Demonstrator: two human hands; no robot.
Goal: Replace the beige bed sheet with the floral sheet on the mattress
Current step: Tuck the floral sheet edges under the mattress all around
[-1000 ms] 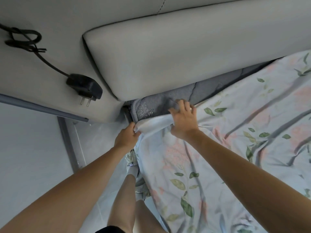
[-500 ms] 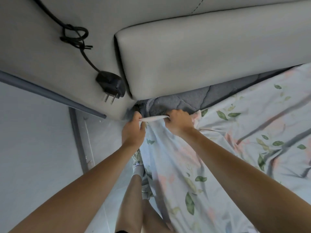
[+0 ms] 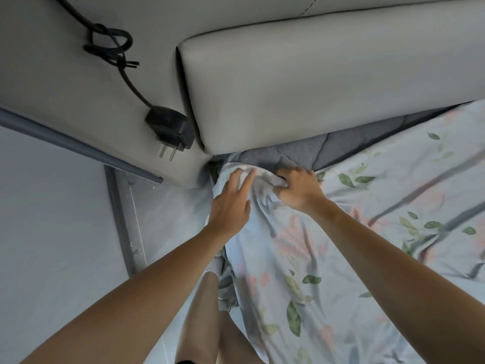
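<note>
Fingers (image 3: pixel 245 179) of left hand (image 3: pixel 231 206) flat on floral sheet (image 3: pixel 301 258), right hand (image 3: pixel 299 190) gripping its corner.

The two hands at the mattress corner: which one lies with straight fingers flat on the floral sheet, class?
The left hand. Its fingers stretch out flat on the floral sheet, whereas the right hand has its fingers curled into the bunched fabric.

The floral sheet (image 3: pixel 341 245) is thin, matt, creased cloth. The mattress (image 3: pixel 301 156) shows grey quilted fabric; the headboard cushion (image 3: pixel 315 82) looks smooth, faintly sheened leatherette.
</note>
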